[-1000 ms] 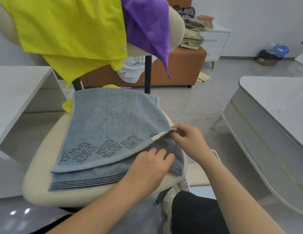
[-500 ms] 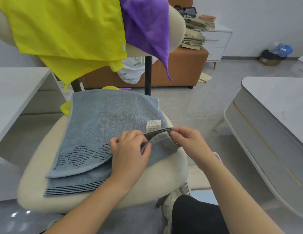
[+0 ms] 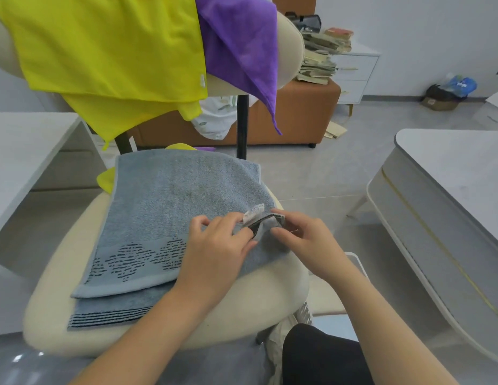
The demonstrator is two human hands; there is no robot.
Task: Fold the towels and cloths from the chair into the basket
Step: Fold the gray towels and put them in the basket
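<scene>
A grey-blue towel [image 3: 181, 195] lies folded over itself on the cream chair seat [image 3: 259, 307], its dark striped hem at the front left. My left hand [image 3: 217, 245] and my right hand [image 3: 300, 234] both pinch the towel's right corner, where a white label [image 3: 253, 213] sticks up. A yellow cloth [image 3: 103, 51] and a purple cloth [image 3: 242, 45] hang over the chair's backrest. Part of a white perforated basket [image 3: 307, 315] shows below the seat on the right, mostly hidden by my right arm.
A white table [image 3: 25, 145] stands to the left and a grey rounded table [image 3: 450, 195] to the right. Behind the chair are an orange bench [image 3: 298, 118], a white drawer unit [image 3: 356, 76] with stacked books [image 3: 323, 51], and open floor.
My left hand has moved from the towel's lower layer up to the right corner and now pinches it next to my right hand. The label has flipped up.
</scene>
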